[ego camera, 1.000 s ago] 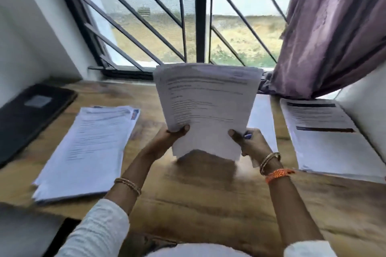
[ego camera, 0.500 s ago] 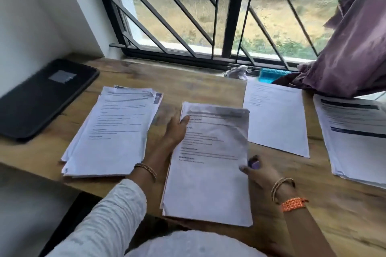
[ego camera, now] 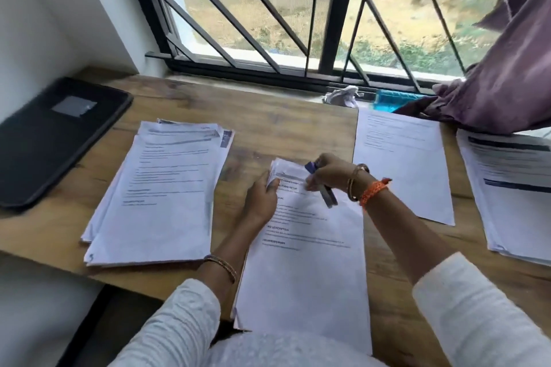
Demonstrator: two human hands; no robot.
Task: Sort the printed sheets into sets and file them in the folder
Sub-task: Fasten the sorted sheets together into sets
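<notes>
Wooden desk (ego camera: 268,128) fills the middle of the frame under a barred window (ego camera: 298,24). At lower centre lies a set (ego camera: 304,277) of printed sheets, its near end hanging past the desk edge. The left hand (ego camera: 261,202) pinches the set's upper left corner, lifting the top sheets there. The right hand (ego camera: 331,173) curls around a blue stapler (ego camera: 323,188) just above that same corner. A thicker stack (ego camera: 158,194) sits at centre left, a single sheet (ego camera: 402,167) at centre right, another stack (ego camera: 512,197) at the right edge. A black folder (ego camera: 50,137) lies closed at the left. A purple curtain (ego camera: 512,74) hangs at upper right.
</notes>
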